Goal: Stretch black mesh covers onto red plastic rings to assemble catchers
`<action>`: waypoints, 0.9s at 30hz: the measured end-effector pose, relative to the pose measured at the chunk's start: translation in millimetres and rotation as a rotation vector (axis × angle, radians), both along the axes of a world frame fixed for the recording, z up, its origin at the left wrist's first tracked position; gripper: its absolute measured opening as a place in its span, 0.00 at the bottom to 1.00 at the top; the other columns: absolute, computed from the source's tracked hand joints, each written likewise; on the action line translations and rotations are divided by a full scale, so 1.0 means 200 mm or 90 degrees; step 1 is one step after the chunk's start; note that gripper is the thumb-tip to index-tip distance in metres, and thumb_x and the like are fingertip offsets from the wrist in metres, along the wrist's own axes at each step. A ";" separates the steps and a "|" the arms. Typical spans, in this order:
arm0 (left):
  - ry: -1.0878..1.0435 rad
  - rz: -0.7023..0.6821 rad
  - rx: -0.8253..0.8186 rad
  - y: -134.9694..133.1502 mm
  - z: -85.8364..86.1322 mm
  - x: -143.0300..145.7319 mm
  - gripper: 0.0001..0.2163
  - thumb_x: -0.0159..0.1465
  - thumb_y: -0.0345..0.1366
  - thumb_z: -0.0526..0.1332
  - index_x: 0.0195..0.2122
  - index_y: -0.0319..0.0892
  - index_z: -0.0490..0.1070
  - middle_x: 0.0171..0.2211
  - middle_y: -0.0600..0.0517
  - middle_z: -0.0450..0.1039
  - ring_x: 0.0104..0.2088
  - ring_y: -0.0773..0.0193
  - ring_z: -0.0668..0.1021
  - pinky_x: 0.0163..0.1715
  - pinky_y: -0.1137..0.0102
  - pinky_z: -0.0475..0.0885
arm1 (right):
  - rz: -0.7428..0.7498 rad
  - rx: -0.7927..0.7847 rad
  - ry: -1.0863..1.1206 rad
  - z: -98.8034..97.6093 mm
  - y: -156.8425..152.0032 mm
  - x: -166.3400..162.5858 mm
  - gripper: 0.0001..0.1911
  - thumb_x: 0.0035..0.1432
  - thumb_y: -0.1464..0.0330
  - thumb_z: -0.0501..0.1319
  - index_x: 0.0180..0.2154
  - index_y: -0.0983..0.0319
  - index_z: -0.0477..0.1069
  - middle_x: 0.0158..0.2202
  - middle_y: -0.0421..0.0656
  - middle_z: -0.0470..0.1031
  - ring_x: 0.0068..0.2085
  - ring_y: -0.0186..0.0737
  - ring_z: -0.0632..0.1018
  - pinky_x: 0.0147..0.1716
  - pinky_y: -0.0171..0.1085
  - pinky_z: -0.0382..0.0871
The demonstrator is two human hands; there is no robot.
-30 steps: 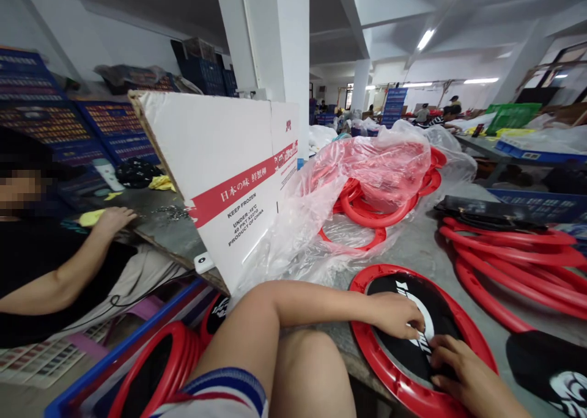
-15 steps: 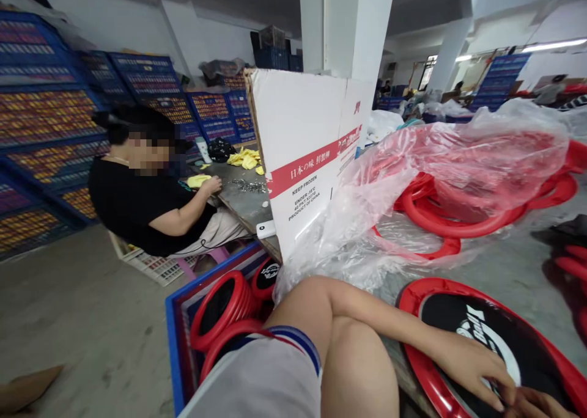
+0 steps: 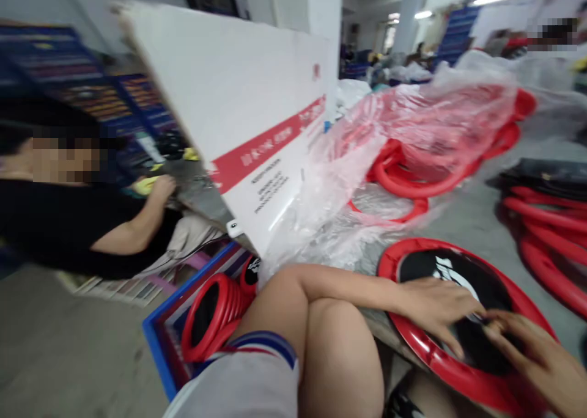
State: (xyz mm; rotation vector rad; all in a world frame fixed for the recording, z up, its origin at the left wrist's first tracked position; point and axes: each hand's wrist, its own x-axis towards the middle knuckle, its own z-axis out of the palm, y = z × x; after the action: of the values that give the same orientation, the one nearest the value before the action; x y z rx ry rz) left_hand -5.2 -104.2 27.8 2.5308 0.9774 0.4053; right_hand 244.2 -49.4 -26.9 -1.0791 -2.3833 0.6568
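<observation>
A round red-rimmed disc (image 3: 413,351) with a black printed centre lies on the grey table (image 3: 463,228) in front of me. My left hand (image 3: 438,311) rests on its black centre with the fingers stretched out flat. My right hand (image 3: 536,354) comes in from the lower right, fingers bent, their tips pressing on the black centre next to my left fingertips. Motion blur hides whether anything small is pinched there.
Red rings (image 3: 413,186) lie half inside a clear plastic bag (image 3: 426,124); more red rings (image 3: 550,234) are piled at right. A white cardboard panel (image 3: 247,112) stands on the table's left. A blue crate (image 3: 160,338) of finished discs sits below. Another person in black (image 3: 68,228) sits at left.
My view has swung back to the right and closer, now blurred. Both hands stay on the disc's black centre, and my right hand shows more fully.
</observation>
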 end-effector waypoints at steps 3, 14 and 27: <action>0.057 0.056 0.032 -0.07 0.06 -0.04 0.33 0.62 0.45 0.68 0.63 0.34 0.62 0.59 0.37 0.67 0.59 0.45 0.70 0.57 0.55 0.68 | -0.032 -0.042 0.007 0.20 -0.12 -0.09 0.21 0.60 0.46 0.58 0.33 0.55 0.74 0.46 0.53 0.80 0.48 0.58 0.80 0.51 0.57 0.75; -0.028 0.122 0.096 -0.07 0.04 -0.06 0.11 0.67 0.33 0.62 0.50 0.46 0.72 0.49 0.50 0.77 0.52 0.57 0.75 0.53 0.63 0.71 | -0.043 -0.022 0.009 0.32 -0.27 -0.20 0.09 0.68 0.64 0.57 0.37 0.60 0.72 0.46 0.49 0.77 0.49 0.48 0.75 0.52 0.51 0.70; -0.128 0.144 0.072 -0.09 0.05 -0.05 0.07 0.70 0.35 0.57 0.37 0.44 0.74 0.38 0.51 0.78 0.43 0.61 0.77 0.50 0.63 0.72 | -0.109 0.180 0.140 0.31 -0.43 -0.26 0.14 0.62 0.62 0.65 0.46 0.59 0.68 0.52 0.51 0.73 0.54 0.51 0.73 0.53 0.51 0.69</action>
State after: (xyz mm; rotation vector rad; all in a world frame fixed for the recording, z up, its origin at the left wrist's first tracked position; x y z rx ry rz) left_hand -15.0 -122.3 37.7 2.4238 1.1932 0.7863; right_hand 192.2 -134.9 35.1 -1.0168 -2.0912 0.3461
